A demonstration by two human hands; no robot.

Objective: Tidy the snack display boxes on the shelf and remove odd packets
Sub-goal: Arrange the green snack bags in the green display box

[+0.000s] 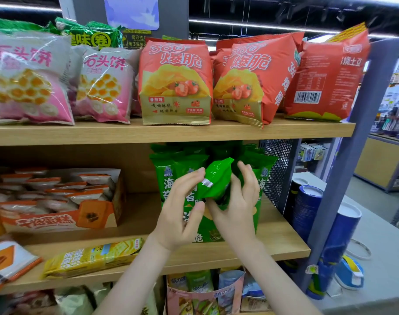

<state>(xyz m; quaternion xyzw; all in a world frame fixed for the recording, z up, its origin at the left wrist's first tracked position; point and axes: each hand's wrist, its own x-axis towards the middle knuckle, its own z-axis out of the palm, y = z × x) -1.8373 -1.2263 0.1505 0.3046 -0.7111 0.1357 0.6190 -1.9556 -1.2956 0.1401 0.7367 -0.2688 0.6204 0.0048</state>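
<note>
A green display box (pixel 206 230) of green seaweed snack packets stands at the right of the middle shelf (pixel 273 246). Both hands are in front of it. My left hand (pixel 182 208) and my right hand (pixel 239 201) together grip one tilted green packet (pixel 216 180) just above the box. More green packets (pixel 169 176) stand upright behind. An orange and white display box (pixel 57 221) with several white cake packets sits at the left of the same shelf. A yellow packet (pixel 91 258) lies loose on the shelf's front edge.
The top shelf (pixel 171 133) holds pink bags (pixel 32 78) and red chip bags (pixel 175 83). A pink box (pixel 205 296) of packets stands on the shelf below. Blue tubes (pixel 339 242) stand on a grey counter (pixel 375 280) at right, past the grey shelf post (pixel 344 178).
</note>
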